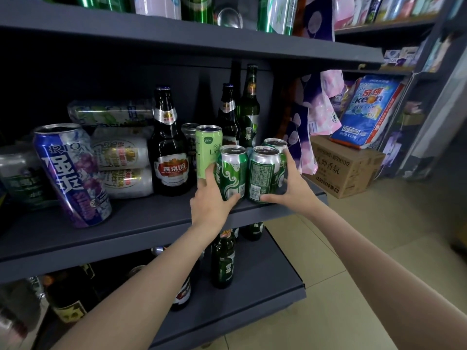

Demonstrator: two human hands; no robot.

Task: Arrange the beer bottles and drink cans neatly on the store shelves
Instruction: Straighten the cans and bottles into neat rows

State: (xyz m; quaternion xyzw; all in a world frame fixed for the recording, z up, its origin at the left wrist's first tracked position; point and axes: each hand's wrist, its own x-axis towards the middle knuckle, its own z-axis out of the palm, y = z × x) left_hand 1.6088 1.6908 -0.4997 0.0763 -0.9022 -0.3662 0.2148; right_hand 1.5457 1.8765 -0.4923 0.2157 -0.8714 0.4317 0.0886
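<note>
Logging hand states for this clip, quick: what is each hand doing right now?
Left hand: closed, holding the left green beer can.
Right hand: closed, holding the right green beer can.

Both forearms are bare to the frame edge, and the left hand [211, 205] and right hand [293, 188] are ungloved.
</note>
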